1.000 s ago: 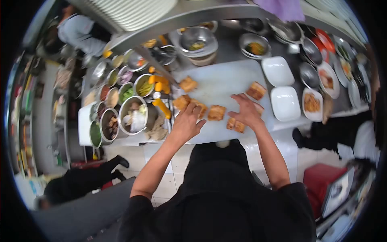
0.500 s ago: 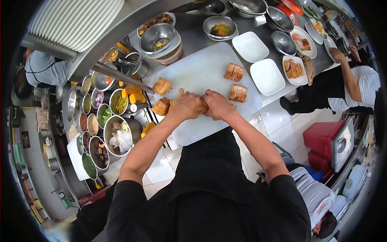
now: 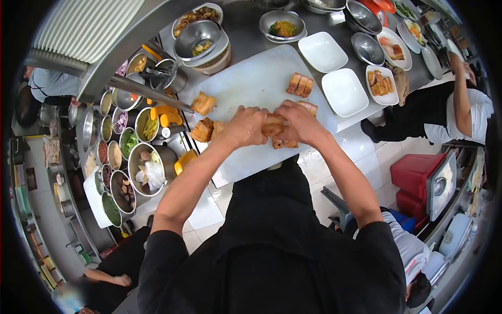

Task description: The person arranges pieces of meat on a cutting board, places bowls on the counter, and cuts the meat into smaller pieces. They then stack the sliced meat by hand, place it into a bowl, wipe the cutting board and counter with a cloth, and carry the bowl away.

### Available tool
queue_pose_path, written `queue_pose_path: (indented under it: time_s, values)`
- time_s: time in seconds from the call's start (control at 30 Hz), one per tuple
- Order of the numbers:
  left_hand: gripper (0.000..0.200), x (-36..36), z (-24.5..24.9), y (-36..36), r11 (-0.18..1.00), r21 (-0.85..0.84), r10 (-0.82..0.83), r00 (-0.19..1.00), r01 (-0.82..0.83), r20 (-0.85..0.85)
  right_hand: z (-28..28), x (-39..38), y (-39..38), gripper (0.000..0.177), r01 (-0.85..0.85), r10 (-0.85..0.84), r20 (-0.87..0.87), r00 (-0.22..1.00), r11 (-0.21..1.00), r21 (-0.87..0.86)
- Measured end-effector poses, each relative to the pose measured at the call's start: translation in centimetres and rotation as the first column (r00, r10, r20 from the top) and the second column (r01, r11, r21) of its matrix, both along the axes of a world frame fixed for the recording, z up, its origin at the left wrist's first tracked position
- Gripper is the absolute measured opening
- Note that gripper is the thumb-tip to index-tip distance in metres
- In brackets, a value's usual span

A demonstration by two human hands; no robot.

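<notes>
My left hand (image 3: 250,125) and my right hand (image 3: 299,124) both grip a browned piece of pork belly (image 3: 273,127) between them, above the white cutting board (image 3: 251,83). Their curled fingers hide part of it. Just below my right hand lies a sliced pork portion (image 3: 285,144). Another sliced portion (image 3: 308,108) is partly covered by that hand, and a third sliced portion (image 3: 299,85) sits farther up the board. Left of my left hand are an upper unsliced chunk (image 3: 203,103) and a lower chunk (image 3: 202,130), with a paler piece beside the lower one. No knife shows.
Two white square dishes (image 3: 345,92) stand right of the board, near a dish of cut meat (image 3: 380,85). Metal ingredient tubs (image 3: 145,168) crowd the left side. A metal rail (image 3: 151,94) crosses the upper left. Co-workers stand at both sides (image 3: 463,107).
Both hands have shifted right, and the pork piece between them shows more plainly. The sliced portion below my right hand is now more visible. The whole view has shifted slightly.
</notes>
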State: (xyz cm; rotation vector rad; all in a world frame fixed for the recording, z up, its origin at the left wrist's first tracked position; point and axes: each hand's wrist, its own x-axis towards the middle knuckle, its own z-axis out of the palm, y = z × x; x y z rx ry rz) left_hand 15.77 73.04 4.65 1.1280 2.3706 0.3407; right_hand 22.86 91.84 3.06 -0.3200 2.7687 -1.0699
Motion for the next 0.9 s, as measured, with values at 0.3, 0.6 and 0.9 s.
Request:
queue_pose_path:
  time_s: [0.3,0.6,0.9]
  values:
    - [0.072,4.3,-3.0,1.3,0.969,0.197,0.153,0.988,-0.147,-0.013,-1.8,5.9,1.3,0.074,0.152,-0.158,-0.121,0.980,0.987,-0.052]
    - [0.042,5.5,-6.2,1.0,0.696,-0.008,0.535,0.511,-0.718,0.673,-3.7,8.2,-2.0,0.036,0.742,-0.685,0.287,0.670,0.604,-0.292]
    - [0.033,3.9,-2.8,5.6,0.605,0.141,0.449,0.481,-0.784,0.753,-1.5,7.2,0.0,0.036,0.842,-0.791,0.330,0.515,0.394,-0.368]
